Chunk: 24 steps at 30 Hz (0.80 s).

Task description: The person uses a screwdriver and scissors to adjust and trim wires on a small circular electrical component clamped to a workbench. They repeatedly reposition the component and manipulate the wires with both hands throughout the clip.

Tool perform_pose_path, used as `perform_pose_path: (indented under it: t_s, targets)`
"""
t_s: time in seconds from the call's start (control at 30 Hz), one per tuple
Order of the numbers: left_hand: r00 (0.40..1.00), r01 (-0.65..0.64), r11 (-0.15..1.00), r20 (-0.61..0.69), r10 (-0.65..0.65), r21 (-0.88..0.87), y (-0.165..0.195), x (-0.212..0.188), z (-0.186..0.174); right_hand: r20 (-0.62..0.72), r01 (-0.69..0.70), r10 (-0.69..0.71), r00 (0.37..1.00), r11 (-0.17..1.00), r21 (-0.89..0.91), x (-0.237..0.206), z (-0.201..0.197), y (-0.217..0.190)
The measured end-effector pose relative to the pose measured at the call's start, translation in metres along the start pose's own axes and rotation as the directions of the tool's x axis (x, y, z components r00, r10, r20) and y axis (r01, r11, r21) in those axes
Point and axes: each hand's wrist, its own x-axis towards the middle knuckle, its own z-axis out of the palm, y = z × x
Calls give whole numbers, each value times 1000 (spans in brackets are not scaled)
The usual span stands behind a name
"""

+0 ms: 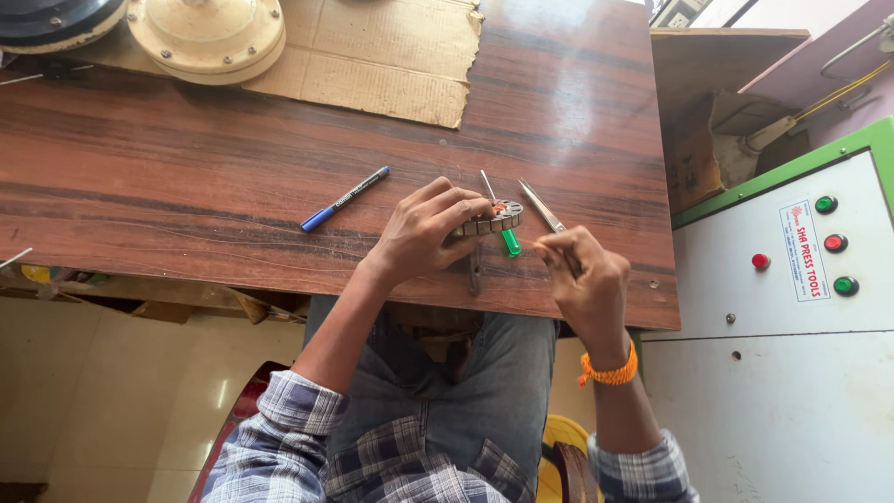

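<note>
My left hand (428, 231) grips a small metal bearing-like ring piece (498, 220) against the wooden table (186, 186), near its front edge. My right hand (587, 279) pinches a pair of metal tweezers (542, 207), whose tips point up and left toward the ring piece. A screwdriver with a green handle (507, 238) lies under the ring piece, its shaft pointing away from me. A dark thin tool (475, 270) lies just below my left hand.
A blue marker pen (345, 198) lies left of my hands. A cardboard sheet (372, 51) at the table's far side carries a cream round metal housing (207, 33) and a dark round part (56, 20). A white machine cabinet (782, 307) with red and green buttons stands to the right.
</note>
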Motion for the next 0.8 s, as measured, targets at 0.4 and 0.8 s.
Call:
perform_pose_path:
  t_s: [0.4,0.8]
  targets:
    - [999,29,999,35,-30,29,5,1,-1,113,171,-178,977,983,70,53,17,-17]
    - [987,144,989,73,-142,-30,16,6,-9,110,235,-234,966,972,-2,77,30,-1]
